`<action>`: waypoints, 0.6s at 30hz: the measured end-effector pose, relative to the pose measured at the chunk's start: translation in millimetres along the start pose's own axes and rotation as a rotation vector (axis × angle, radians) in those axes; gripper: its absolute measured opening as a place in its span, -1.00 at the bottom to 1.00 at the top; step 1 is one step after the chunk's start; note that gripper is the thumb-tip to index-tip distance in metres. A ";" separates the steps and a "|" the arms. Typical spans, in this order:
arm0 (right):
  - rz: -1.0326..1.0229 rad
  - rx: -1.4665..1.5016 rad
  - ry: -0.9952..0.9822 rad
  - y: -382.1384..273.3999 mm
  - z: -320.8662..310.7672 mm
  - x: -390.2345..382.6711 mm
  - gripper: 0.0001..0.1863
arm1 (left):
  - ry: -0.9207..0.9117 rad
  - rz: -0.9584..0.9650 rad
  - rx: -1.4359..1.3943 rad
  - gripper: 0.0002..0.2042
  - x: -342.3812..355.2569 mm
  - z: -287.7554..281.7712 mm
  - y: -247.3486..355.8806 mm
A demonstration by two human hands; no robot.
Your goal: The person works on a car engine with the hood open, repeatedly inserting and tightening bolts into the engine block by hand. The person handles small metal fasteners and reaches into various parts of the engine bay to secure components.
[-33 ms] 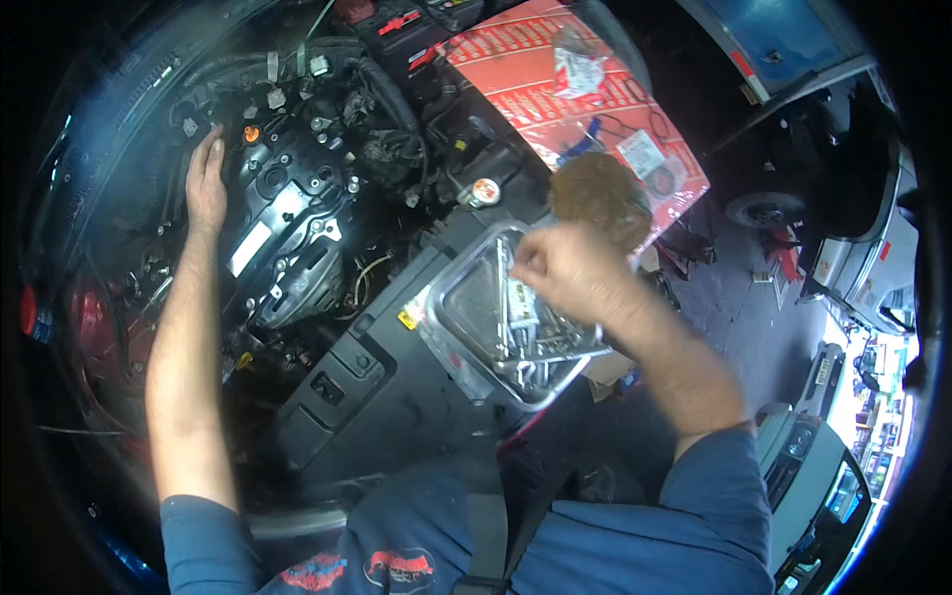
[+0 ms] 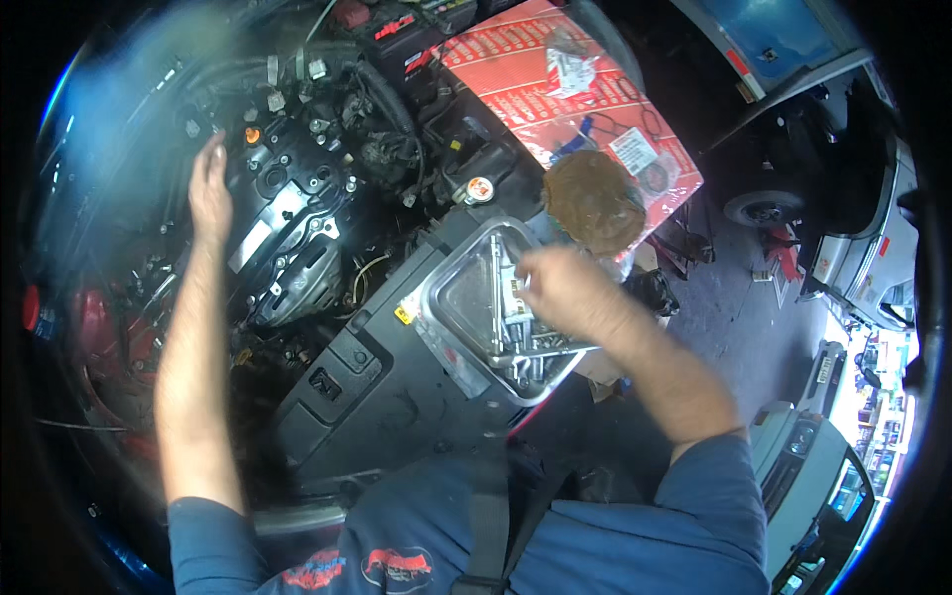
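My left hand (image 2: 209, 193) is stretched out along the left side of the black engine cover (image 2: 283, 223), its fingers straight. My right hand (image 2: 560, 286) hangs over the right part of a shiny metal tray (image 2: 451, 342), blurred, its thumb and fingers drawn together. Whatever is between those fingertips, if anything, is too small and hidden to make out. Inside the tray lie a long ratchet-like metal tool (image 2: 496, 268) and several sockets (image 2: 526, 369) near its front corner. Partly under my right hand, a small tube-like item with a pale label (image 2: 513, 297) shows.
Behind the tray, a red-and-white printed sheet (image 2: 496, 74) carries a clear bag, gaskets and a brown round object (image 2: 595, 203). A radiator cap (image 2: 480, 189) and a battery (image 2: 416, 25) are in the engine bay. Parked vehicles (image 2: 793, 476) stand to the right.
My right hand has come slightly nearer to me over the tray. The left hand stays beside the engine cover, and the whole view has shifted a little.
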State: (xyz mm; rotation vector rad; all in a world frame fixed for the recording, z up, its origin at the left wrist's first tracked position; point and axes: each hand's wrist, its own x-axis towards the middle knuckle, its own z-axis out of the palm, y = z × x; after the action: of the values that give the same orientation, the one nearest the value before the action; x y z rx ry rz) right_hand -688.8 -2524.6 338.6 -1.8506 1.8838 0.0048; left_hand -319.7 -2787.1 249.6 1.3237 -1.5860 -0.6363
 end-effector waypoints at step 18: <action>-0.390 0.856 0.131 29.7 55.6 -128.6 -0.78 | -0.484 0.663 0.155 -0.47 -291.9 48.8 190.5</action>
State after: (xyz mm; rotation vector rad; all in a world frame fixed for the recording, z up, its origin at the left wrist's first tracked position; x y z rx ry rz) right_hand -703.5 -2382.9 324.3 -1.5566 1.2406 -0.9184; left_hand -457.8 -2466.4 294.1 0.6825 -2.3529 -0.4311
